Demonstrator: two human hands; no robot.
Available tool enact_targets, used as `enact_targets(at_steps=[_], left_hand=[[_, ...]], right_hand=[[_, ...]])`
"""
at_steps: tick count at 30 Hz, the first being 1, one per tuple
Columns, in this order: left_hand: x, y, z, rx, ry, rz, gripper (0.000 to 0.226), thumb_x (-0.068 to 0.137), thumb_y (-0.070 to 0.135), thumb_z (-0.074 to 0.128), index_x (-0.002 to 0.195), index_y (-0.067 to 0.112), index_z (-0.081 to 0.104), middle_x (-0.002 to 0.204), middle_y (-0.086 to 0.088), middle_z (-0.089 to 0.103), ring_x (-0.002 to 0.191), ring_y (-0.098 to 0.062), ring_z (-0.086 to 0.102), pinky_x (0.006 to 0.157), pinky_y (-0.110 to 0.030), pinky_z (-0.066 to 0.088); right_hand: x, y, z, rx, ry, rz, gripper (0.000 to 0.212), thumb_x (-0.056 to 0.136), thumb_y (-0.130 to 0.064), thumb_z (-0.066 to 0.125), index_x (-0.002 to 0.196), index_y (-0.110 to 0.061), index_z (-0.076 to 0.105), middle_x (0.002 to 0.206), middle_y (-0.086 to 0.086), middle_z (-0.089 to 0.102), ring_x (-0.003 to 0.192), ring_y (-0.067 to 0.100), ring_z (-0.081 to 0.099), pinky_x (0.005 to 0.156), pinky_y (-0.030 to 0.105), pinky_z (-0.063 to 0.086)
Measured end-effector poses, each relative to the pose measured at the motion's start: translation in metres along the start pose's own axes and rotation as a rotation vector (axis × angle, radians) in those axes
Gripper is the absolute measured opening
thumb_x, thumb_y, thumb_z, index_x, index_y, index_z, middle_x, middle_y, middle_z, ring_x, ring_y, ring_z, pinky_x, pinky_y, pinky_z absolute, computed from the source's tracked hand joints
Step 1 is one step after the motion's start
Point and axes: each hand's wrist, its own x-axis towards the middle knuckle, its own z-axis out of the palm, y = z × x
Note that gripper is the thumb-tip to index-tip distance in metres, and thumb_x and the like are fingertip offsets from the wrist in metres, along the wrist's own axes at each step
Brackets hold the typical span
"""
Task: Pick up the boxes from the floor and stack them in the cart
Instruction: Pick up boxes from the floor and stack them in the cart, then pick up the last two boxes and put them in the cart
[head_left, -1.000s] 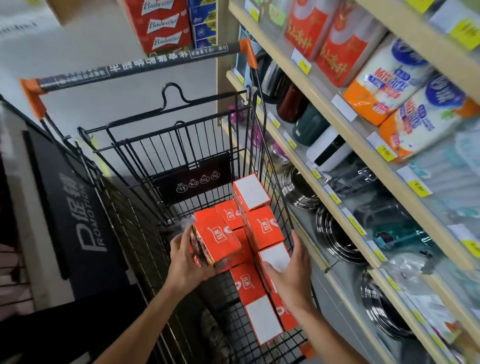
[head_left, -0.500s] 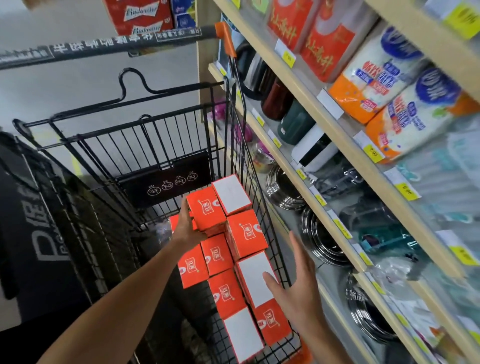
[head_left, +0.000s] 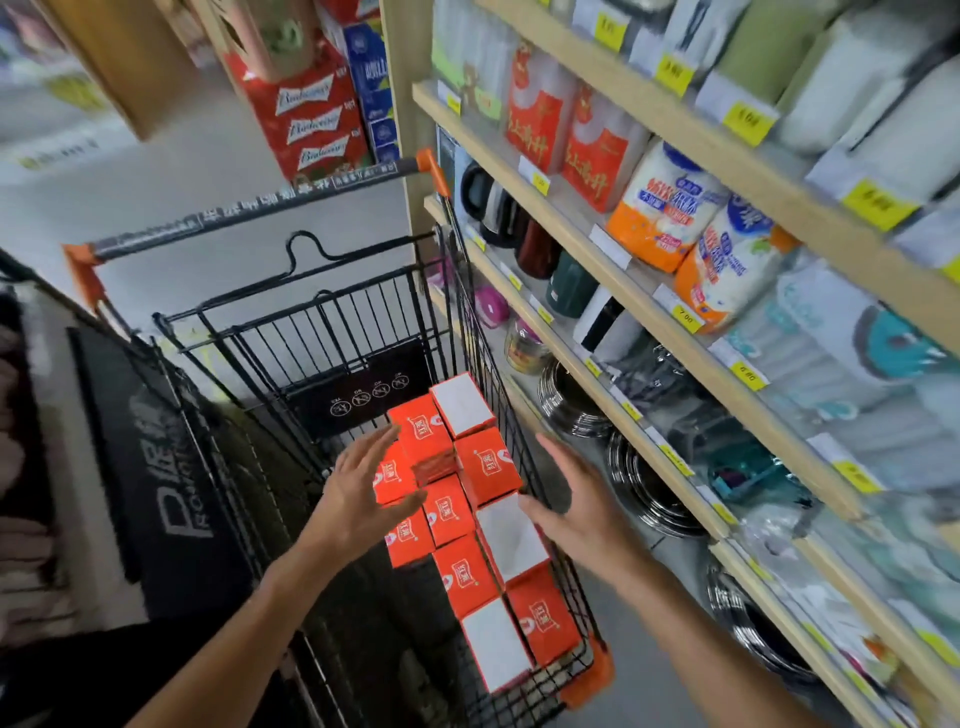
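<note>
1. Lying in the black wire shopping cart (head_left: 332, 332), the orange and white rectangular cardboard boxes (head_left: 470, 519) are packed against its right wall in two rows side by side.
2. The rows run lengthwise down the basket, from the end under the handle bar (head_left: 249, 213) to the orange-cornered end nearest the camera.
3. Most boxes show an orange face with a white logo upward; three show a plain white face.
4. One orange box (head_left: 423, 436) sits on top of the left row at the far end, slightly tilted, its long axis along the row.
5. The left hand (head_left: 358, 493) hangs over the left row with fingers straight and spread, palm toward the boxes, holding nothing; whether it touches a box cannot be told.
6. The right hand (head_left: 576, 512) is spread wide at the cart's right wall beside a white-topped box, gripping nothing.
7. Wooden store shelves (head_left: 670, 332) with yellow price tags stand just right of the cart.
</note>
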Motion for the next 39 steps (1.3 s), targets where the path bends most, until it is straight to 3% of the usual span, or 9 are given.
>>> enact_targets(at_steps=[3, 7, 13, 20, 23, 27, 32, 35, 39], left_hand=[[-0.031, 0.042, -0.023, 0.179, 0.019, 0.126, 0.093, 0.076, 0.083, 0.045, 0.155, 0.039, 0.022, 0.162, 0.011, 0.022, 0.151, -0.014, 0.007, 0.122, -0.055, 0.012], [-0.064, 0.098, -0.043, 0.362, 0.076, 0.191, 0.087, 0.081, 0.082, 0.036, 0.156, 0.040, 0.020, 0.163, 0.014, 0.019, 0.153, -0.015, -0.001, 0.124, -0.051, -0.003], [-0.105, 0.172, -0.052, 0.442, 0.137, 0.179, 0.091, 0.079, 0.090, 0.021, 0.156, 0.042, 0.015, 0.162, 0.020, 0.010, 0.153, -0.014, -0.005, 0.123, -0.052, -0.007], [-0.124, 0.229, -0.045, 0.510, 0.118, 0.260, 0.085, 0.081, 0.088, 0.016, 0.155, 0.046, 0.012, 0.163, 0.017, 0.012, 0.152, -0.013, -0.005, 0.122, -0.049, -0.010], [-0.127, 0.248, -0.033, 0.507, 0.101, 0.355, 0.085, 0.080, 0.091, 0.010, 0.154, 0.047, 0.015, 0.163, 0.017, 0.015, 0.152, -0.014, -0.001, 0.121, -0.045, -0.011], [-0.131, 0.270, -0.006, 0.510, 0.039, 0.505, 0.078, 0.086, 0.086, 0.016, 0.154, 0.048, 0.014, 0.163, 0.016, 0.015, 0.153, -0.015, 0.000, 0.122, -0.052, -0.007], [-0.155, 0.305, 0.039, 0.435, -0.062, 0.668, 0.087, 0.077, 0.093, 0.006, 0.152, 0.051, 0.019, 0.162, 0.017, 0.015, 0.153, -0.018, 0.001, 0.122, -0.049, -0.009], [-0.175, 0.329, 0.070, 0.446, -0.119, 0.741, 0.094, 0.073, 0.095, 0.003, 0.153, 0.048, 0.021, 0.163, 0.016, 0.016, 0.153, -0.019, 0.002, 0.122, -0.049, -0.007], [-0.207, 0.378, 0.119, 0.460, -0.223, 0.864, 0.102, 0.066, 0.097, -0.003, 0.154, 0.048, 0.017, 0.161, 0.023, 0.008, 0.153, -0.013, -0.005, 0.121, -0.042, -0.014]], right_hand=[[-0.006, -0.012, -0.029, -0.104, -0.034, -0.102, 0.078, 0.088, -0.055, 0.066, 0.155, -0.036, 0.032, 0.160, -0.014, 0.032, 0.140, -0.005, 0.020, 0.121, 0.030, 0.019], [-0.018, -0.029, -0.067, -0.184, -0.067, -0.219, 0.078, 0.088, -0.065, 0.058, 0.155, -0.036, 0.030, 0.160, -0.012, 0.031, 0.147, 0.007, 0.024, 0.122, 0.039, 0.024], [-0.044, -0.036, -0.118, -0.283, -0.052, -0.351, 0.090, 0.080, -0.084, 0.036, 0.154, -0.034, 0.033, 0.161, -0.012, 0.031, 0.148, 0.012, 0.024, 0.121, 0.045, 0.026], [-0.110, -0.032, -0.175, -0.368, 0.049, -0.379, 0.075, 0.092, -0.067, 0.052, 0.156, -0.036, 0.028, 0.163, -0.012, 0.025, 0.149, 0.013, 0.017, 0.123, 0.036, 0.015], [-0.143, -0.013, -0.193, -0.397, 0.110, -0.304, 0.080, 0.088, -0.076, 0.046, 0.156, -0.038, 0.029, 0.162, -0.014, 0.026, 0.149, 0.013, 0.020, 0.123, 0.038, 0.017], [-0.202, 0.015, -0.211, -0.414, 0.202, -0.149, 0.087, 0.082, -0.083, 0.039, 0.154, -0.037, 0.032, 0.161, -0.014, 0.029, 0.147, 0.014, 0.024, 0.121, 0.038, 0.021], [-0.289, 0.056, -0.222, -0.431, 0.295, 0.032, 0.102, 0.073, -0.097, 0.014, 0.154, -0.039, 0.031, 0.161, -0.013, 0.029, 0.148, 0.015, 0.026, 0.122, 0.041, 0.022], [-0.347, 0.073, -0.224, -0.446, 0.336, 0.127, 0.087, 0.083, -0.089, 0.024, 0.155, -0.040, 0.029, 0.163, -0.013, 0.027, 0.149, 0.014, 0.024, 0.122, 0.040, 0.020], [-0.429, 0.099, -0.234, -0.420, 0.409, 0.252, 0.086, 0.083, -0.089, 0.023, 0.156, -0.043, 0.023, 0.164, -0.014, 0.022, 0.151, 0.016, 0.018, 0.123, 0.041, 0.018]])
